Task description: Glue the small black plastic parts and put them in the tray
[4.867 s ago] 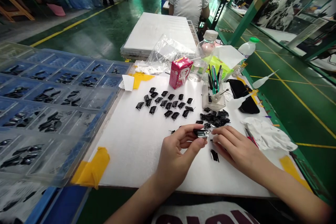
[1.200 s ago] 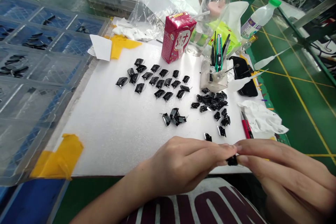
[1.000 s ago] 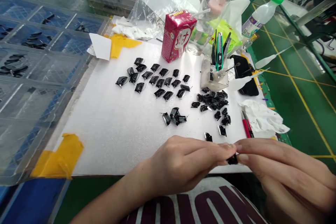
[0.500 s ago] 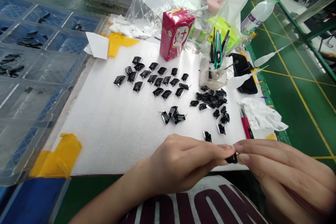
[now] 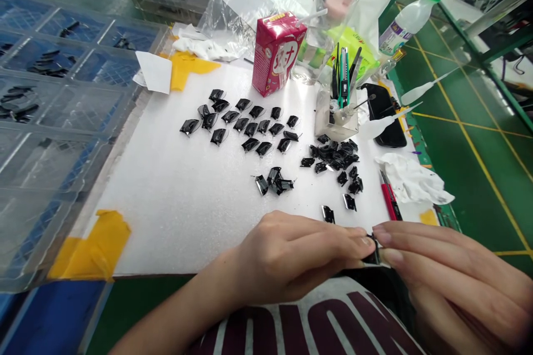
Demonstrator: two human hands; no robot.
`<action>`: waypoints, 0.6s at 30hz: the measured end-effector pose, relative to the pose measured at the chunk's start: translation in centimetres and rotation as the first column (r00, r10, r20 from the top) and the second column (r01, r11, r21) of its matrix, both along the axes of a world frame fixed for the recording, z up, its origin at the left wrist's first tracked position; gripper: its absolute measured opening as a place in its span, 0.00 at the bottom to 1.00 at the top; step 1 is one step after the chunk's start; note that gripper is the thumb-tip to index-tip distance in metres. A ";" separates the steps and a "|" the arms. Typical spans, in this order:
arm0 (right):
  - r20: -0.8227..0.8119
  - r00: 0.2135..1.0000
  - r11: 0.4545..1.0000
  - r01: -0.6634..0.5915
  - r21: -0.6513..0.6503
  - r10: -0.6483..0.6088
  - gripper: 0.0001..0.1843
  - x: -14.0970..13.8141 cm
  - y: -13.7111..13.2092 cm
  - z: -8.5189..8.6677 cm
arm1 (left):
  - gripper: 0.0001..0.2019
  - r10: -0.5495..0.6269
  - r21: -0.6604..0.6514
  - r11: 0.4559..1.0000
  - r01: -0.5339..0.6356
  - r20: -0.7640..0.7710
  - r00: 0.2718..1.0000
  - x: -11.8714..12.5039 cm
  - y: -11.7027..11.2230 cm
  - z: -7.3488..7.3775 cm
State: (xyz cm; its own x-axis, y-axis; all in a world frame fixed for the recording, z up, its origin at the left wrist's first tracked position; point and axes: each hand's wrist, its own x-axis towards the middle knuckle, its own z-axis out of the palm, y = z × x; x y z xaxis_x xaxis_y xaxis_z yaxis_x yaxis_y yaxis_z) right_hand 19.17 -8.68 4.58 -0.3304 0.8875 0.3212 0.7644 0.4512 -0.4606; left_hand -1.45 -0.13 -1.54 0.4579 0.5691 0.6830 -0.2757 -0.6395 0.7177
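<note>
My left hand [image 5: 291, 258] and my right hand [image 5: 441, 277] meet fingertip to fingertip at the near edge of the white foam board [image 5: 179, 199]. Both pinch one small black part [image 5: 376, 255], mostly hidden between the fingers. On the board lie rows of shiny black parts [image 5: 245, 127], a small cluster [image 5: 275, 183], a loose pile [image 5: 335, 158] and two single pieces [image 5: 337, 208].
Clear compartment trays [image 5: 54, 105] with black parts over blue crates fill the left. A pink drink carton [image 5: 272, 52], bottles [image 5: 333, 5], a clear tool holder [image 5: 339, 105], a black phone [image 5: 385, 116], a red-handled tool [image 5: 389, 199] and crumpled white cloth [image 5: 412, 180] stand behind and to the right.
Since 4.9 s ago my view dropped and my hands came back to the board's near edge. Over the last second they barely shift, still working the small part between the fingertips.
</note>
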 end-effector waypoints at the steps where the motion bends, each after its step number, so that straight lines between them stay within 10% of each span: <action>1: 0.017 1.000 1.000 -0.024 0.000 0.024 0.21 -0.2 0.3 0.1 | 0.05 0.011 0.000 1.000 -0.011 -0.002 1.000 0.0 0.0 0.0; 6: -0.068 0.998 1.000 0.006 -0.015 -0.007 0.20 -1.9 2.0 -0.6 | 0.04 0.117 -0.127 0.984 -0.128 -0.085 0.989 0.1 -0.2 0.2; 12: -0.259 0.953 0.931 0.057 -0.362 -0.159 0.09 -2.7 2.8 -2.5 | 0.01 0.128 -0.428 0.889 -0.166 -0.116 0.985 0.0 -0.3 0.9; 18: -0.359 0.908 0.881 0.026 -0.473 -0.219 0.02 -3.1 3.7 -2.9 | 0.04 0.204 -0.398 0.884 -0.246 -0.146 0.968 0.0 -0.1 1.1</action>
State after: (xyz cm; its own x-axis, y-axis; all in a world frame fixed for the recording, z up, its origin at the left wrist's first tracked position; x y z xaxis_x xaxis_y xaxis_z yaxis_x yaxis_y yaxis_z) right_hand 16.09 -4.95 1.71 -0.1425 0.9889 -0.0423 0.5122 0.0371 -0.8581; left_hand -1.47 -0.22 -0.42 0.3357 0.8839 0.3258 -0.0754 -0.3195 0.9446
